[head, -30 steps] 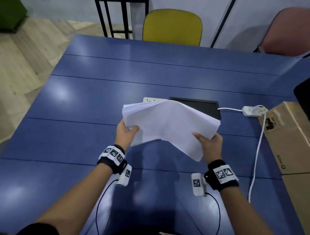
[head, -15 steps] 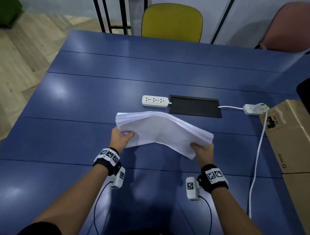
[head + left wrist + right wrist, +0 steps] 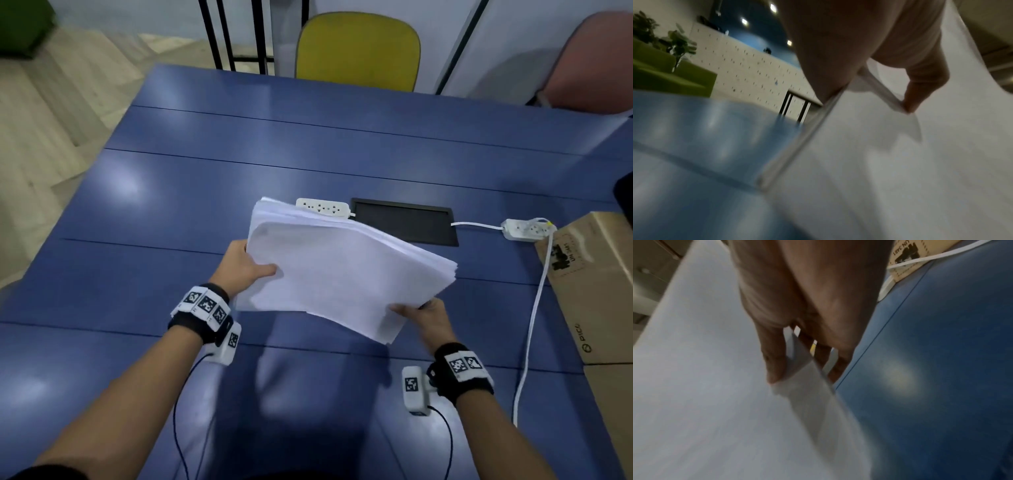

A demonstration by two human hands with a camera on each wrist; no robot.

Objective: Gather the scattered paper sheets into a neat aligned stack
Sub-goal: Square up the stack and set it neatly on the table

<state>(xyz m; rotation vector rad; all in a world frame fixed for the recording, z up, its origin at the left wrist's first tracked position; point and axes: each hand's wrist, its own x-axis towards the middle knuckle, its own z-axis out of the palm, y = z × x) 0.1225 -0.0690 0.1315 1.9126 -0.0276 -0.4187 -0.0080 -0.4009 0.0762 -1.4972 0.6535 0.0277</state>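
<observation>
The head camera looks forward and down over the blue table from above, while each blurred wrist camera looks from close, seemingly below, along its hand at the paper stack, which all three views share.

The paper stack hides both hands' fingers underneath; both wrist views are blurred.

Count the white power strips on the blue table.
2. One power strip sits behind the paper stack, partly covered; the other power strip lies near the cardboard box.
</observation>
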